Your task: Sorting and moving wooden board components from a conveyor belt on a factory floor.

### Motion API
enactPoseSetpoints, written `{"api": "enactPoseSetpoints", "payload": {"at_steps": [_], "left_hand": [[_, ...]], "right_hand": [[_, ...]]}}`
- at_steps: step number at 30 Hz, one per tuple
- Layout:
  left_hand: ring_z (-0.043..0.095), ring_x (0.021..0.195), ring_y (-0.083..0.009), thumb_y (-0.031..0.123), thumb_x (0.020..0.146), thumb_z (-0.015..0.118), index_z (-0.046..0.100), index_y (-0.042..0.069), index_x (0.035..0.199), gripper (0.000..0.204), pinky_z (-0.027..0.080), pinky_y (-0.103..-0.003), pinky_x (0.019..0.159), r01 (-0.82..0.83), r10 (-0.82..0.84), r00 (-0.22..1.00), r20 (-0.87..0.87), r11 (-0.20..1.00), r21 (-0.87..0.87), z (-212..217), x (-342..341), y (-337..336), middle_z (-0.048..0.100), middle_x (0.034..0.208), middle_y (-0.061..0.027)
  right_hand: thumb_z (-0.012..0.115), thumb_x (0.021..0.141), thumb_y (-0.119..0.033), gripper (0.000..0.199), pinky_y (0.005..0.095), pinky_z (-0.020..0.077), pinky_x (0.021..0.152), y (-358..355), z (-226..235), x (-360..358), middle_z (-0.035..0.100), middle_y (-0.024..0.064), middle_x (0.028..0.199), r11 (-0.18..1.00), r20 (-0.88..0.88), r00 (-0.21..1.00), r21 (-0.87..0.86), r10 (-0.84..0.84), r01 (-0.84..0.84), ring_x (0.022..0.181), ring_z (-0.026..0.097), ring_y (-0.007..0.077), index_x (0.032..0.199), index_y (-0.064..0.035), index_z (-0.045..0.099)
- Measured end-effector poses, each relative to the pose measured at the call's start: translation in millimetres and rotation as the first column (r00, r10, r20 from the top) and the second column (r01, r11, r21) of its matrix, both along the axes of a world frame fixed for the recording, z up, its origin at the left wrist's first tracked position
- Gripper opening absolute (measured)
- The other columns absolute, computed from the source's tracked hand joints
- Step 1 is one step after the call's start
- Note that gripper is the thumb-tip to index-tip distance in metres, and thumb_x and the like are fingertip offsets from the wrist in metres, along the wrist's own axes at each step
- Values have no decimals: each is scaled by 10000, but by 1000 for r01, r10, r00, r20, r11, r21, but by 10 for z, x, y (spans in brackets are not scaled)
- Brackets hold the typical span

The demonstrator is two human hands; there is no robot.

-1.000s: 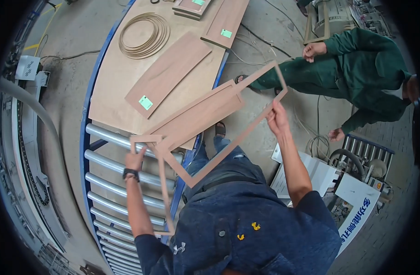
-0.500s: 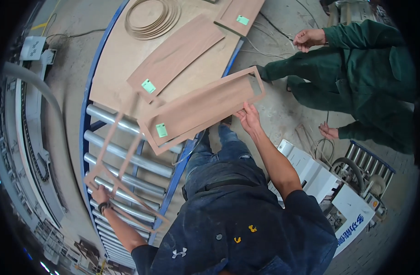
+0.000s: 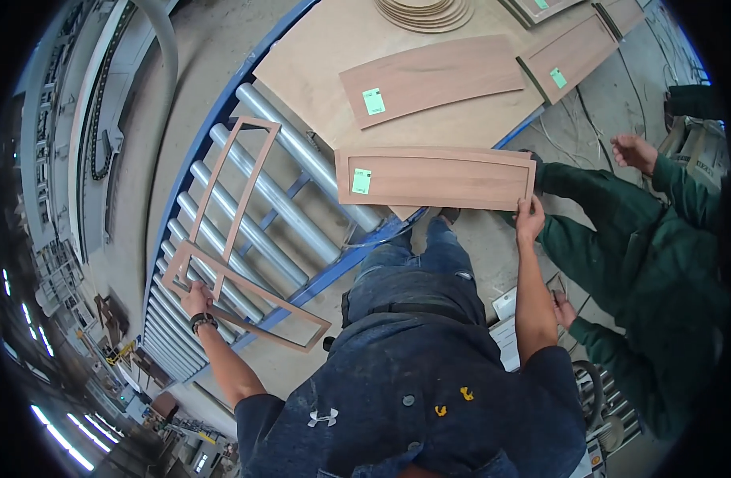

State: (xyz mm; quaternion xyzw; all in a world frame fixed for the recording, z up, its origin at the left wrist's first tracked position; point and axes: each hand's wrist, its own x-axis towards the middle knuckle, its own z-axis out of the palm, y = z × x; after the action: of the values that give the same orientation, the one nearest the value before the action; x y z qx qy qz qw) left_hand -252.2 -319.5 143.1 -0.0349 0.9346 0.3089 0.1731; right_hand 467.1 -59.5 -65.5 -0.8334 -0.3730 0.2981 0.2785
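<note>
My left hand point(image 3: 196, 299) is closed on two thin wooden frames. One long frame point(image 3: 250, 195) reaches away over the rollers, and the other frame point(image 3: 258, 283) slants toward my body, crossing it. With my right hand point(image 3: 530, 219) I grip the right end of a wooden frame point(image 3: 531, 177). That frame lies around the edges of a slightly curved wood panel point(image 3: 445, 179) with a green label at its left. Whether the panel is fixed in the frame, I cannot tell. Just beyond lies an unframed curved panel point(image 3: 433, 84), also labelled green.
A broad plywood sheet point(image 3: 302, 68) rests on a blue-edged roller conveyor point(image 3: 274, 207). It carries a stack of thin rings point(image 3: 425, 17) and a framed panel point(image 3: 573, 56). A co-worker in green point(image 3: 652, 263) stands close on the right. Machinery point(image 3: 130, 88) stands beyond the conveyor at left.
The frame in my right hand, earlier tilted and offset over the panel, now lines up with the panel's edges. My left hand still holds its two frames. The whole view has turned.
</note>
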Motion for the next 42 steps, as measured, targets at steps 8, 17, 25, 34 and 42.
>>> {"api": "enactPoseSetpoints", "payload": {"at_steps": [8,17,25,34,42], "left_hand": [[447,369,-144,124,714,603,563,-7,682,140,331,-270,325,-18,18,1000,-24,1000,-8,-61,-18,2,503,533,-46],[457,468,-109,209,740,615,587,50,834,187,343,-244,385,139,-144,989,32,983,117,-251,-352,-176,527,642,-15],[431,384,-128,151,764,638,558,52,796,131,333,-256,330,51,-51,999,10,997,-58,-499,84,254,499,574,-26],[478,384,-138,122,745,640,600,-12,799,150,333,-273,321,40,-39,997,65,999,-8,-643,150,480,535,581,-45],[454,355,-141,91,747,654,629,-14,789,116,328,-270,320,13,-14,998,54,1000,25,-656,103,410,538,556,-50]], "right_hand": [[681,808,-162,313,272,496,442,128,-62,-47,625,69,880,999,-9,1000,-31,-27,27,572,595,136,1075,-7,633],[642,783,-253,222,380,475,771,-32,-424,266,659,142,867,996,201,977,-46,78,-70,800,619,296,899,-66,674],[639,837,-157,187,270,499,458,100,-136,45,642,71,749,992,-49,992,39,-116,118,508,587,131,952,-15,677],[591,814,-26,324,224,491,645,-120,-130,425,608,86,1044,959,-202,938,102,282,-266,815,603,117,1137,-7,589],[517,802,-268,146,396,454,855,559,987,-2594,510,22,1000,-436,336,-573,-403,747,-805,1061,471,189,881,-161,577]]}}
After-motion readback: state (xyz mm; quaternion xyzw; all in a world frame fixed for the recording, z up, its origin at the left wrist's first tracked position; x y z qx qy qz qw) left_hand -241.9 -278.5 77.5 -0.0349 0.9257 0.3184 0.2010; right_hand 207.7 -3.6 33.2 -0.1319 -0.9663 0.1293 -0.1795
